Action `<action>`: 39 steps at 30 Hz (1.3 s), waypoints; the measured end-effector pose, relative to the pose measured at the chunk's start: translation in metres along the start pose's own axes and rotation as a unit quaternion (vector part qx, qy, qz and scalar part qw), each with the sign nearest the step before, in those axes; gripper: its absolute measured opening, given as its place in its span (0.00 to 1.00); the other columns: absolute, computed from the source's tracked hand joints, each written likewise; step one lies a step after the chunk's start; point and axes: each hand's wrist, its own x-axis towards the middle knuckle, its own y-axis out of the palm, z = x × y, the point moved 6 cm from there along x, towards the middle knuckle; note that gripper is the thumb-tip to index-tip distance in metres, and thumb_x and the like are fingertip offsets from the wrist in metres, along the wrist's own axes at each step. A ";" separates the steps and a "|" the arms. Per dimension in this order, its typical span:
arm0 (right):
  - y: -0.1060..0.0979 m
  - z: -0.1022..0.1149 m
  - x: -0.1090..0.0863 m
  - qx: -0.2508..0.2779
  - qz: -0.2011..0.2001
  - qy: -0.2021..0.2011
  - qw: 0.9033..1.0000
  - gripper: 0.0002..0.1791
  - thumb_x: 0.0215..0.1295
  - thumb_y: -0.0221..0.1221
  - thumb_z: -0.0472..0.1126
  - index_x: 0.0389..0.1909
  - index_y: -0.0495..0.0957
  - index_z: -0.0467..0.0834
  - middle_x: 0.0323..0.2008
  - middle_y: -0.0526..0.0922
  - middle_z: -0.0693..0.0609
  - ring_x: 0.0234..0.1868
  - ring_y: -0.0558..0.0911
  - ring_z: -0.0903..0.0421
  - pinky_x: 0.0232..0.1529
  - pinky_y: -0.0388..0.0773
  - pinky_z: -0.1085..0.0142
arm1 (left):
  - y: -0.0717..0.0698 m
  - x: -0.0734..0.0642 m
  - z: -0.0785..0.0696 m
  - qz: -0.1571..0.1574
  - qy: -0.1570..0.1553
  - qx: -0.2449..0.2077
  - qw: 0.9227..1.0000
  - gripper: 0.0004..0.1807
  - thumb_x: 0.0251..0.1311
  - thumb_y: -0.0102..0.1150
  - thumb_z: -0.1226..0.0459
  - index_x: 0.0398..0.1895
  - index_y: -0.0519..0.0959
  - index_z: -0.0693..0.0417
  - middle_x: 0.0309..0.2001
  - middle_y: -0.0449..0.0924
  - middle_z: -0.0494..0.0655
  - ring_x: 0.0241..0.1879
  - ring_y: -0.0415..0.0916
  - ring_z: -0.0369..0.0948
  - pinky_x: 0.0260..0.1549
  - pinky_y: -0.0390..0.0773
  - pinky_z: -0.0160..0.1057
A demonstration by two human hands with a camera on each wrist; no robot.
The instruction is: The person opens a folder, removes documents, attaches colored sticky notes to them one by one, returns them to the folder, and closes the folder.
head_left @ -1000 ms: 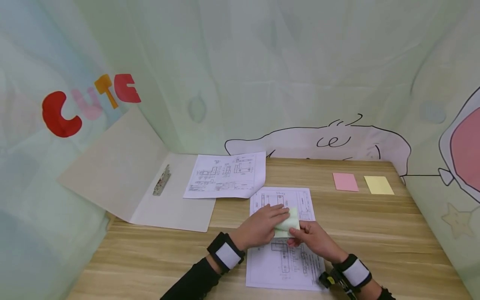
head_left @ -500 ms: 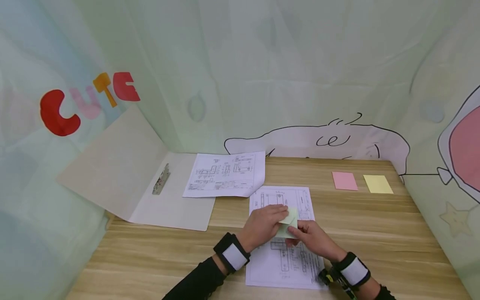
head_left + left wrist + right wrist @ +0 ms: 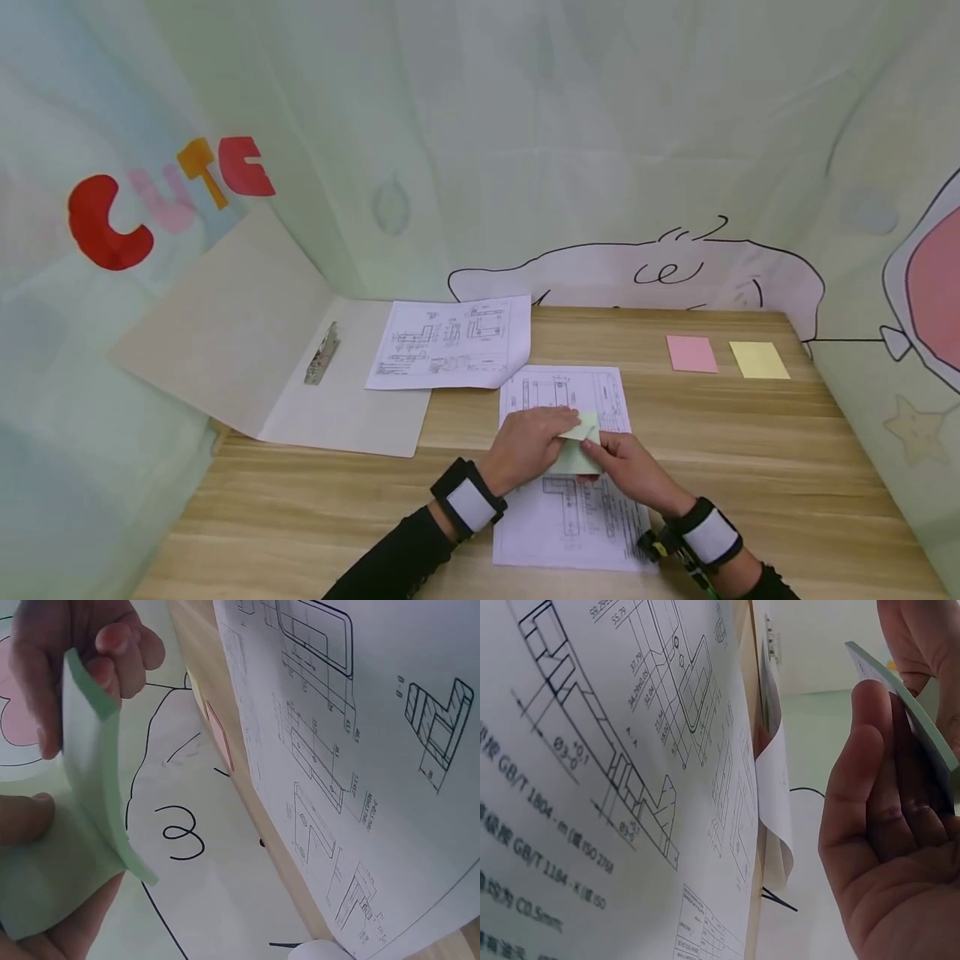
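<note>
A pale green sticky note pad (image 3: 573,460) is held between both hands over a printed technical drawing (image 3: 570,533). My right hand (image 3: 633,471) grips the pad's right side, thumb on top and fingers underneath. My left hand (image 3: 528,446) is at its upper left, with fingers over a raised green sheet (image 3: 583,427). In the left wrist view the left thumb (image 3: 26,817) pinches this sheet (image 3: 52,862), which bends away from the thicker pad (image 3: 94,750). The right wrist view shows the pad's underside (image 3: 911,712) above the right hand's curled fingers.
An open grey folder (image 3: 352,421) with a metal clip (image 3: 322,354) lies at the left, its cover leaning on the fabric wall. Another drawing sheet (image 3: 450,342) overlaps it, one corner curling. Pink notes (image 3: 692,354) and yellow notes (image 3: 759,360) lie at the back right.
The green top sheet, rolled over the pad a second ago, now shows a smaller raised flap under the left fingers. The left wrist has shifted slightly right; the right hand keeps its grip.
</note>
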 end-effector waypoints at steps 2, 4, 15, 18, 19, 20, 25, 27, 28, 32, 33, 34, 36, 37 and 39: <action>0.000 -0.001 0.000 0.002 -0.001 0.006 1.000 0.23 0.74 0.45 0.48 0.53 0.73 0.31 0.30 0.82 0.47 0.32 0.81 0.51 0.37 0.77 0.64 | 0.000 0.000 0.002 0.004 -0.012 -0.014 1.000 0.12 0.64 0.54 0.67 0.47 0.83 0.50 0.48 0.82 0.42 0.49 0.77 0.35 0.45 0.75 0.32; -0.001 -0.002 0.000 0.003 -0.001 0.009 1.000 0.24 0.74 0.45 0.48 0.54 0.73 0.31 0.32 0.83 0.47 0.32 0.81 0.52 0.37 0.77 0.64 | 0.000 0.000 0.004 0.008 -0.024 -0.026 0.999 0.12 0.65 0.54 0.66 0.47 0.84 0.50 0.47 0.82 0.42 0.49 0.77 0.35 0.45 0.75 0.31; -0.008 -0.006 -0.002 0.003 -0.013 0.028 1.000 0.24 0.72 0.49 0.48 0.53 0.74 0.30 0.38 0.84 0.45 0.32 0.83 0.50 0.35 0.79 0.63 | -0.003 0.000 0.017 0.010 -0.081 -0.158 0.984 0.11 0.66 0.55 0.63 0.46 0.84 0.53 0.43 0.84 0.43 0.38 0.79 0.29 0.34 0.73 0.23; -0.010 -0.008 -0.004 0.010 -0.017 0.041 0.999 0.24 0.71 0.50 0.48 0.52 0.75 0.30 0.38 0.84 0.45 0.32 0.83 0.48 0.34 0.79 0.63 | -0.002 -0.002 0.023 0.015 -0.116 -0.236 0.965 0.11 0.66 0.53 0.63 0.46 0.83 0.53 0.43 0.83 0.44 0.37 0.78 0.27 0.33 0.75 0.25; -0.011 -0.008 -0.004 0.013 -0.018 0.044 0.999 0.24 0.71 0.51 0.48 0.52 0.75 0.30 0.38 0.84 0.44 0.32 0.83 0.47 0.35 0.79 0.63 | -0.002 -0.003 0.025 0.015 -0.125 -0.258 0.958 0.12 0.67 0.53 0.63 0.46 0.83 0.53 0.44 0.83 0.44 0.38 0.78 0.27 0.33 0.75 0.26; -0.012 -0.008 -0.004 0.015 -0.018 0.045 0.999 0.24 0.71 0.50 0.48 0.52 0.75 0.30 0.38 0.84 0.44 0.32 0.84 0.46 0.35 0.79 0.62 | -0.002 -0.003 0.026 0.014 -0.133 -0.276 0.952 0.12 0.67 0.52 0.62 0.46 0.83 0.53 0.44 0.83 0.44 0.38 0.78 0.28 0.34 0.76 0.27; -0.015 -0.008 -0.005 0.012 -0.025 0.046 0.999 0.24 0.71 0.50 0.47 0.52 0.74 0.30 0.38 0.84 0.44 0.32 0.84 0.45 0.33 0.79 0.63 | -0.001 -0.004 0.035 0.005 -0.158 -0.323 0.933 0.13 0.68 0.51 0.60 0.47 0.83 0.53 0.44 0.83 0.43 0.39 0.78 0.30 0.33 0.77 0.31; -0.016 -0.009 -0.005 0.008 -0.028 0.048 0.998 0.23 0.71 0.50 0.47 0.52 0.75 0.29 0.37 0.84 0.44 0.31 0.84 0.46 0.32 0.79 0.64 | 0.000 -0.005 0.037 0.003 -0.165 -0.327 0.930 0.14 0.68 0.50 0.60 0.48 0.82 0.53 0.45 0.83 0.43 0.39 0.78 0.31 0.33 0.77 0.31; -0.017 -0.009 -0.005 0.008 -0.029 0.051 0.998 0.23 0.71 0.51 0.47 0.51 0.75 0.29 0.36 0.84 0.44 0.31 0.83 0.46 0.32 0.79 0.64 | -0.001 -0.005 0.038 0.002 -0.169 -0.329 0.929 0.14 0.68 0.50 0.60 0.48 0.82 0.54 0.45 0.83 0.44 0.41 0.79 0.31 0.34 0.77 0.31; -0.017 -0.010 -0.006 0.012 -0.029 0.057 0.998 0.24 0.71 0.51 0.47 0.51 0.75 0.29 0.35 0.84 0.44 0.31 0.83 0.47 0.32 0.79 0.64 | -0.003 -0.006 0.042 -0.007 -0.179 -0.323 0.930 0.14 0.68 0.51 0.60 0.50 0.81 0.55 0.47 0.82 0.46 0.46 0.77 0.33 0.41 0.76 0.32; -0.017 -0.011 -0.006 0.014 -0.028 0.058 0.998 0.24 0.71 0.51 0.48 0.51 0.74 0.29 0.36 0.84 0.44 0.31 0.83 0.47 0.32 0.79 0.64 | -0.005 -0.006 0.044 -0.012 -0.180 -0.320 0.930 0.15 0.68 0.51 0.60 0.50 0.81 0.56 0.48 0.82 0.46 0.47 0.77 0.33 0.42 0.76 0.32; -0.017 -0.012 -0.006 0.014 -0.029 0.059 0.998 0.24 0.71 0.51 0.48 0.52 0.74 0.29 0.36 0.84 0.44 0.31 0.83 0.47 0.32 0.79 0.64 | -0.006 -0.007 0.045 -0.018 -0.182 -0.319 0.930 0.15 0.68 0.51 0.59 0.49 0.81 0.56 0.47 0.82 0.46 0.46 0.77 0.32 0.42 0.76 0.32; -0.018 -0.013 -0.006 0.014 -0.029 0.059 0.998 0.25 0.71 0.51 0.47 0.53 0.73 0.28 0.36 0.84 0.44 0.31 0.83 0.47 0.32 0.79 0.63 | -0.009 -0.008 0.050 -0.032 -0.187 -0.315 0.930 0.15 0.68 0.51 0.59 0.48 0.82 0.56 0.46 0.82 0.46 0.42 0.78 0.32 0.39 0.77 0.32; -0.018 -0.014 -0.006 0.012 -0.031 0.059 0.998 0.24 0.71 0.50 0.47 0.53 0.73 0.28 0.37 0.84 0.44 0.31 0.83 0.47 0.32 0.78 0.63 | -0.010 -0.009 0.053 -0.041 -0.193 -0.314 0.929 0.15 0.68 0.51 0.58 0.47 0.82 0.56 0.44 0.83 0.46 0.38 0.78 0.33 0.37 0.77 0.32; -0.019 -0.016 -0.007 0.013 -0.035 0.060 0.997 0.23 0.72 0.50 0.45 0.53 0.73 0.28 0.37 0.84 0.43 0.31 0.83 0.47 0.32 0.79 0.62 | -0.015 -0.012 0.059 -0.062 -0.202 -0.307 0.928 0.14 0.68 0.52 0.58 0.44 0.83 0.56 0.37 0.84 0.46 0.30 0.78 0.35 0.29 0.76 0.32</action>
